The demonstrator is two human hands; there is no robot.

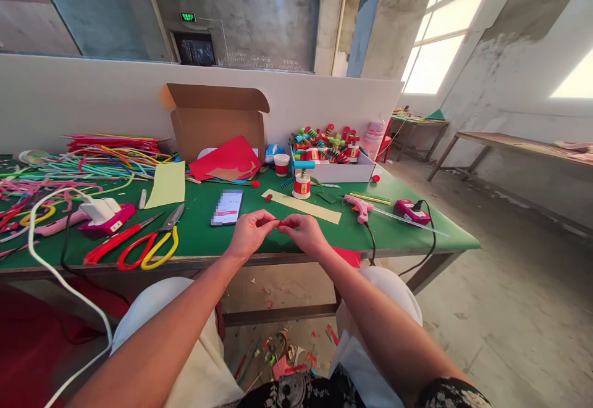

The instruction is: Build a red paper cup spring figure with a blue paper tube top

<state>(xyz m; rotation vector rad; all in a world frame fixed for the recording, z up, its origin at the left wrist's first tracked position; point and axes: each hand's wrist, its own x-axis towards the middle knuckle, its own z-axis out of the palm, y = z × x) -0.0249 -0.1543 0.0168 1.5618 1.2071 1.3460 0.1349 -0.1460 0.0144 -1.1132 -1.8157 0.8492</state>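
Note:
My left hand (pixel 254 231) and my right hand (pixel 303 233) meet over the front of the green table, fingertips pinched together. Between them is a small red piece (pixel 280 224), perhaps paper; its shape is mostly hidden by the fingers. Just beyond lies a cream paper strip (pixel 306 207), with a tiny red bit (pixel 269 197) at its left end. Behind the strip stands a small red-and-white paper cup figure (pixel 302 186) with a blue tube on top and coiled green arms. A phone (pixel 227 207) lies left of my left hand.
Scissors (pixel 157 238), a red-handled tool (pixel 120 241) and bundles of pipe cleaners (pixel 102 161) lie left. A pink glue gun (pixel 360 207) and corded power block (pixel 411 212) are right. Behind stand a cardboard box (pixel 217 127), a paper cup (pixel 281 164) and a white box (pixel 356 173) of finished figures.

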